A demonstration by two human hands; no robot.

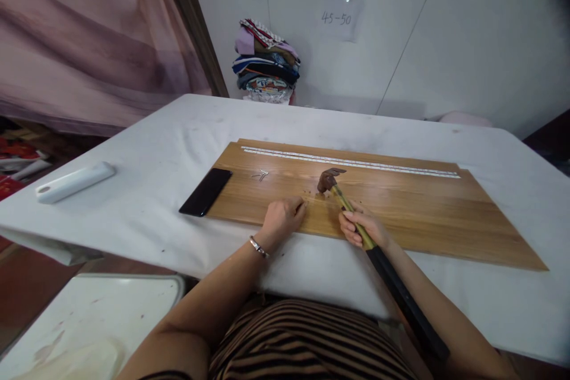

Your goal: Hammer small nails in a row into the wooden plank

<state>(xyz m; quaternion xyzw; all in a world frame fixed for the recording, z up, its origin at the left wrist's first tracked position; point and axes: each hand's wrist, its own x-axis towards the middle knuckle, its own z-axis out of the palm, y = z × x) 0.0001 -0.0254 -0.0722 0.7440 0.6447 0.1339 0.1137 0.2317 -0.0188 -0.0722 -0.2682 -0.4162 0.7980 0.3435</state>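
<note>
A long wooden board [423,214] lies on the white-covered table [146,178]. My right hand [363,227] is closed round the yellow shaft of a claw hammer [330,180], whose rusty head rests on the board; its black grip runs back along my forearm. My left hand [282,218] rests on the board's near edge, fingers curled and pinched toward a spot just left of the hammer head; what it pinches is too small to make out. A few loose nails [260,176] lie on the board to the left.
A black phone [205,191] lies at the board's left end. A white cylinder-like object [75,181] lies near the table's left edge. A white strip [351,161] runs along the board's far edge. Folded clothes [266,62] are stacked by the wall. A white surface [89,320] stands at lower left.
</note>
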